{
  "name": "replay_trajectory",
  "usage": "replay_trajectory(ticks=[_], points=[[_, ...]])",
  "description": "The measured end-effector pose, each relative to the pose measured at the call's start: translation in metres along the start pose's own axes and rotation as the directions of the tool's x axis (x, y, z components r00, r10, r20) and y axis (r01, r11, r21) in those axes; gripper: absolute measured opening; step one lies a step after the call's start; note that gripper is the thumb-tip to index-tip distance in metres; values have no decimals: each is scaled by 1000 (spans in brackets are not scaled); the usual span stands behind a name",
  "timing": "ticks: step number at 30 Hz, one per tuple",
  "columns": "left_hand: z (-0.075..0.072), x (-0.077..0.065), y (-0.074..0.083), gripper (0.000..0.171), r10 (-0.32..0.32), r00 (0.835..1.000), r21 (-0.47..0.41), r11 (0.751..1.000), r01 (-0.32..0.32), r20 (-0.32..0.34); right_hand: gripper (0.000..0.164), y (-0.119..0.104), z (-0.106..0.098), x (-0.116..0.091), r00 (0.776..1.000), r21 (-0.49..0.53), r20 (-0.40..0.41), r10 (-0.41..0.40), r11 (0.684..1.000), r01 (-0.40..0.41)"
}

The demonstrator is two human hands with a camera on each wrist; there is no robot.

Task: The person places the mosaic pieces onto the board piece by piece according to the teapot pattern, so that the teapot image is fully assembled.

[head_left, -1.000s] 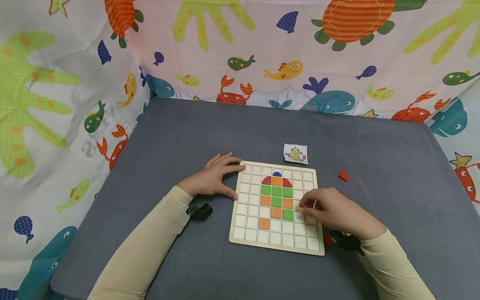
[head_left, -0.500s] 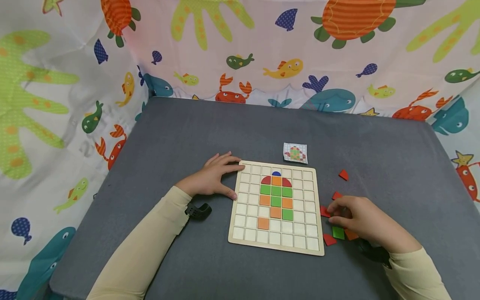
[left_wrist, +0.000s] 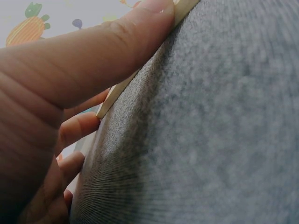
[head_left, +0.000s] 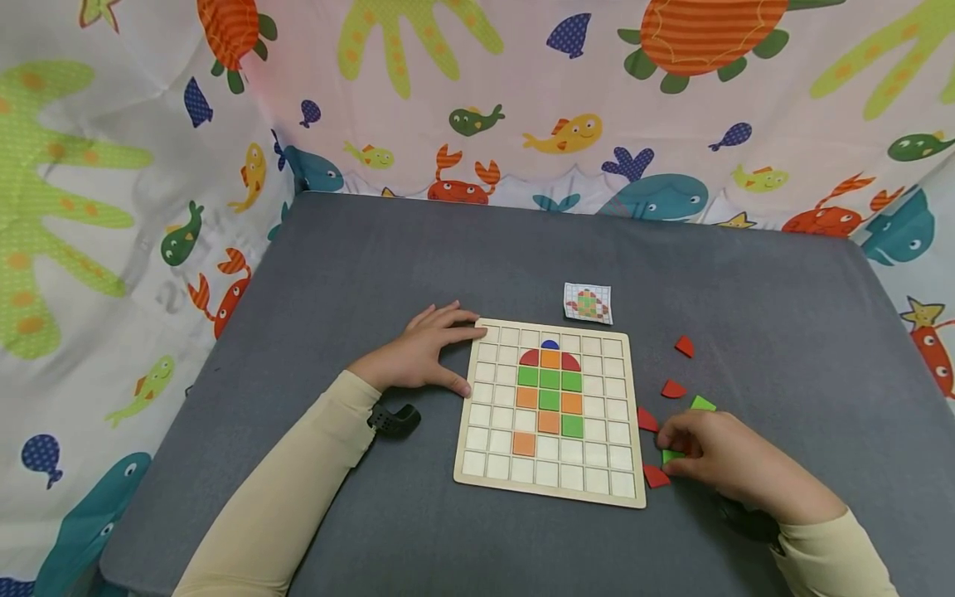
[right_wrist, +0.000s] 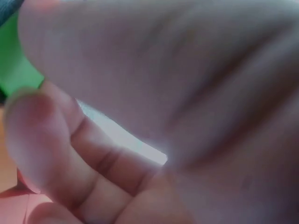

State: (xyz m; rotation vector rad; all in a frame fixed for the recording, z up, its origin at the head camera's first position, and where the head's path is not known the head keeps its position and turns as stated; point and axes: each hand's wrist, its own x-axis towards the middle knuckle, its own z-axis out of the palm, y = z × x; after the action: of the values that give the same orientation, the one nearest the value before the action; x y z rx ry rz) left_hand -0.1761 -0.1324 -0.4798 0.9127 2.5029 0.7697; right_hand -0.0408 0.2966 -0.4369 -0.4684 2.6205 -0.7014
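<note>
A wooden grid board (head_left: pixel 477 464) lies on the table with blue, red, orange and green pieces set in its cells. My left hand (head_left: pixel 421 352) rests at its upper left corner, fingers stretched and spread, thumb against the left edge. In the left wrist view the thumb (left_wrist: pixel 107 51) and fingertips touch the board's rim (left_wrist: pixel 114 100). Right of the board, my right hand (head_left: pixel 734 460) pinches a green square tile (head_left: pixel 669 456) between thumb and fingers, low over the table. The right wrist view shows that green tile partly, behind the thumb.
Red quarter-round pieces (head_left: pixel 674 389) lie scattered to the right of the board, one of them farther back. Another green piece (head_left: pixel 703 404) sits just beyond my right hand. A small printed pattern card (head_left: pixel 588 303) lies behind the board on the grey table (head_left: pixel 418 257).
My right hand has moved from over the board to the loose pieces on the right and taken hold of a green tile there. The left hand has stayed at the board's edge.
</note>
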Motion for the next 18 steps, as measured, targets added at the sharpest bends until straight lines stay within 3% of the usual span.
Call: replay_trajectory(ticks=[18], points=[[0, 0, 2, 97, -5, 1000, 8, 1000, 5, 6, 13, -21, -16, 5, 998, -15, -62, 0, 1000, -1]])
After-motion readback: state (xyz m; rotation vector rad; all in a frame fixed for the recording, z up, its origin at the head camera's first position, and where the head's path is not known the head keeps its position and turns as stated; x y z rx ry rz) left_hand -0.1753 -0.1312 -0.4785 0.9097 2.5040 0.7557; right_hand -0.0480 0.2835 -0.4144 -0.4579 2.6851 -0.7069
